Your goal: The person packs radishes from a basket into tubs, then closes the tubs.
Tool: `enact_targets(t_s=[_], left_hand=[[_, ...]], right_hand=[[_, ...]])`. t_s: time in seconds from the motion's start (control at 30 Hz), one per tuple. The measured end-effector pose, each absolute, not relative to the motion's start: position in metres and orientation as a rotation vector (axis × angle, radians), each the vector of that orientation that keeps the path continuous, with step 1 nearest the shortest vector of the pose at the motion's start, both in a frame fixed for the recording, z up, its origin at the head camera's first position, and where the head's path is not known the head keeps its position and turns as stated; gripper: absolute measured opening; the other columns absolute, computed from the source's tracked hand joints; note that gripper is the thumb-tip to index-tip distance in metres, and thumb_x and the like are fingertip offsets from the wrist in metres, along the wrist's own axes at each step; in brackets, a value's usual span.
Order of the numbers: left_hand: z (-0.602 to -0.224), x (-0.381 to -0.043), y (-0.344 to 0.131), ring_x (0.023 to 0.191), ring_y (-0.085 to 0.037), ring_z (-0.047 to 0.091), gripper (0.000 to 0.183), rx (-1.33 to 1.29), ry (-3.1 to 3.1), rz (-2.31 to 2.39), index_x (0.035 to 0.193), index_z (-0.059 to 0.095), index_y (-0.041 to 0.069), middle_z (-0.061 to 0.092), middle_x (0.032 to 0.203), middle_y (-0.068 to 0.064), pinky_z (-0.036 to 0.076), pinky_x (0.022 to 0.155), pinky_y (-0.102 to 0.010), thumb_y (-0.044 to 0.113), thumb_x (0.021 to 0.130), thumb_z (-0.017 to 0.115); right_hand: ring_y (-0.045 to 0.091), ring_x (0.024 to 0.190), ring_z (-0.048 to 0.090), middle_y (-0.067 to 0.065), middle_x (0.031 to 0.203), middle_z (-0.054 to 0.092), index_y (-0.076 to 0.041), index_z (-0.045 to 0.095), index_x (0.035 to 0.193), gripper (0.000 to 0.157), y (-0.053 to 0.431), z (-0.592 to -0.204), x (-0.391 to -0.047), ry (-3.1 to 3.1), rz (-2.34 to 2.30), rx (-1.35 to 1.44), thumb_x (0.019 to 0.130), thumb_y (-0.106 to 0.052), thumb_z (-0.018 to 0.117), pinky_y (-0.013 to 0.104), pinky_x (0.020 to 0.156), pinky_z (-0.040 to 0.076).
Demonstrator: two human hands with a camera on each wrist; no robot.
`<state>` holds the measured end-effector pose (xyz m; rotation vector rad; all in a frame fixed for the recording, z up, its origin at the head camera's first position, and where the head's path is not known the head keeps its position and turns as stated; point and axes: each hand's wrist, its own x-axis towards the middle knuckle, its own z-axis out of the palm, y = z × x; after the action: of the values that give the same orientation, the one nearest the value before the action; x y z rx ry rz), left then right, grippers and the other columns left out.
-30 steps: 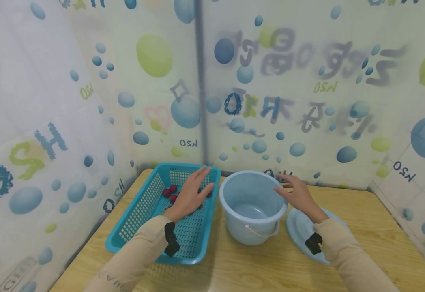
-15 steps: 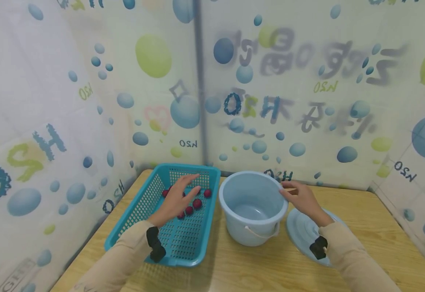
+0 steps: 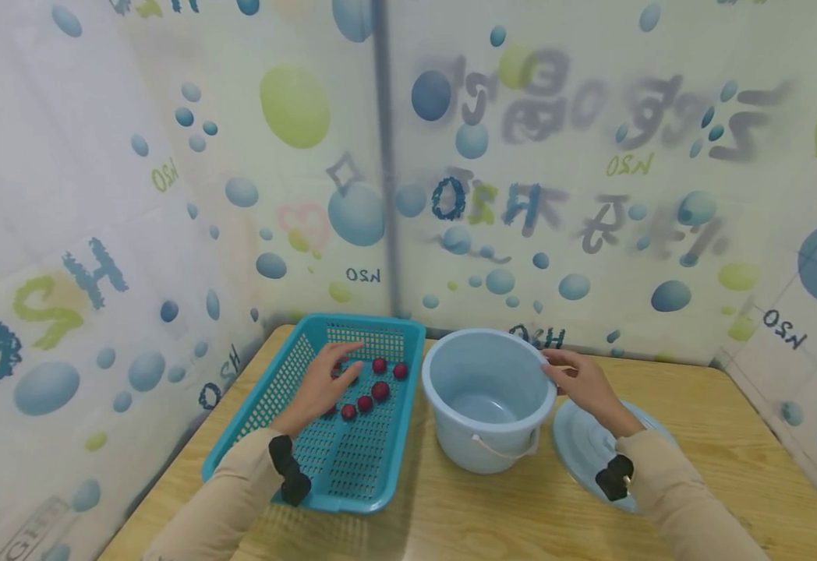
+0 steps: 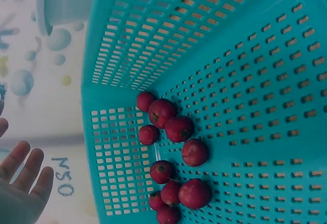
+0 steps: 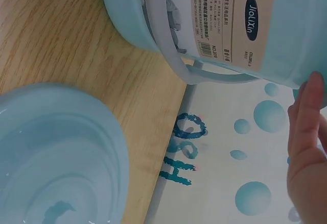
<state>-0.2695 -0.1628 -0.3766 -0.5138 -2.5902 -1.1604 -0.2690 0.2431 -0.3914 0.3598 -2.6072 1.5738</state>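
My left hand (image 3: 317, 388) hovers over the turquoise plastic basket (image 3: 362, 499), fingers extended and holding nothing. Several small dark red round fruits (image 3: 380, 390) lie inside, some hidden behind the hand in the head view; the left wrist view shows them clustered toward one end, one fruit (image 4: 195, 193) larger than its neighbours. At the right rim of the light blue bucket (image 3: 482, 452), my right hand (image 3: 582, 382) rests its fingertips. Seen from the right wrist, these fingers (image 5: 309, 112) are fairly straight against the bucket's side. The bucket stands upright, its inside bare.
A light blue round lid (image 3: 584, 444) lies on the wooden table (image 3: 717, 436), partly under my right forearm. The bucket's pale handle (image 3: 503, 450) hangs down its front. A printed curtain (image 3: 577, 257) closes off the back and sides.
My left hand has drawn back leftward over the basket, uncovering more fruits. My right hand has shifted slightly right and down, bringing its fingers to the bucket rim.
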Motion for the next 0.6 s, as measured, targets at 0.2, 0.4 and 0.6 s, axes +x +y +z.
enact_targets(t_s=[0.2, 0.4, 0.6], left_hand=[[-0.380, -0.273, -0.167, 0.102, -0.028, 0.051, 0.034, -0.406, -2.651, -1.159, 0.122, 0.051, 0.011, 0.050, 0.111, -0.012, 0.044, 0.086, -0.043, 0.020, 0.089, 0.053], [-0.382, -0.280, -0.172, 0.099, -0.027, 0.051, 0.035, -0.366, -2.716, -1.121, 0.122, 0.051, 0.008, 0.052, 0.109, -0.014, 0.043, 0.084, -0.044, 0.021, 0.089, 0.053], [-0.383, -0.291, -0.175, 0.098, -0.027, 0.052, 0.037, -0.375, -2.782, -1.102, 0.123, 0.050, 0.007, 0.052, 0.111, -0.016, 0.043, 0.084, -0.045, 0.021, 0.089, 0.053]], right_hand=[[0.035, 0.102, 0.053, 0.023, 0.121, 0.048, -0.001, 0.044, 0.127, 0.047, 0.240, -0.389, -0.269, -2.654, 1.652, 0.266, 0.090, -0.029, 0.051, 0.031, 0.070, 0.052], [0.035, 0.105, 0.051, 0.024, 0.121, 0.047, -0.001, 0.040, 0.130, 0.048, 0.241, -0.387, -0.269, -2.672, 1.729, 0.251, 0.090, -0.027, 0.050, 0.033, 0.074, 0.051], [0.033, 0.104, 0.051, 0.024, 0.122, 0.046, -0.002, 0.039, 0.131, 0.051, 0.242, -0.388, -0.272, -2.692, 1.767, 0.200, 0.090, -0.029, 0.051, 0.035, 0.077, 0.050]])
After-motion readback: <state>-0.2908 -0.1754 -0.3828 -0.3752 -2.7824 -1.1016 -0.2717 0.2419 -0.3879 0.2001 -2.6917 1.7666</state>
